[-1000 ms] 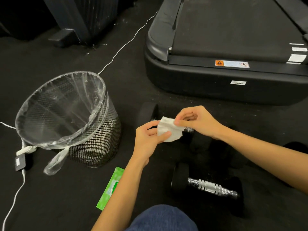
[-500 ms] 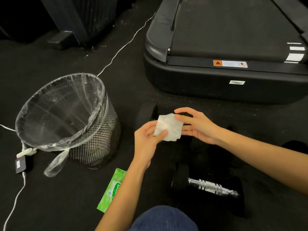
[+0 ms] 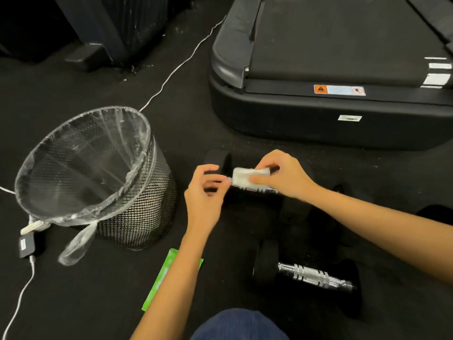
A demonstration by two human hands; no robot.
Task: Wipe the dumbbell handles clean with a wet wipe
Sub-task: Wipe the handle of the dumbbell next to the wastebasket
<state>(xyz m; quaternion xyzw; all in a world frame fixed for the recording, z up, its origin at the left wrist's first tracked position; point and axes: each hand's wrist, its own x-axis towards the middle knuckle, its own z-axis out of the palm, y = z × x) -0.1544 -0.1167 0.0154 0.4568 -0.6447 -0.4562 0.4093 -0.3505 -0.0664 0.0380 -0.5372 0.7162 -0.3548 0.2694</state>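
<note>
Two black dumbbells with ridged chrome handles lie on the dark floor. The far dumbbell [image 3: 217,159] sits mid-frame; a white wet wipe [image 3: 241,179] lies folded over its handle. My right hand [image 3: 282,176] grips the wipe around that handle, thumb on the front. My left hand [image 3: 204,192] hovers just left of the wipe with fingers loosely curled, holding nothing. The near dumbbell [image 3: 308,277] lies lower right, its handle bare and untouched.
A mesh waste bin [image 3: 137,217] lined with a clear bag stands at left. A green wet-wipe pack [image 3: 157,288] lies on the floor under my left forearm. A treadmill base [image 3: 318,123] fills the upper right. A white cable [image 3: 171,74] and charger [image 3: 25,245] lie at left.
The wipe was held between both hands above the far dumbbell. My right hand has now brought it down onto the handle, and my left hand has let go.
</note>
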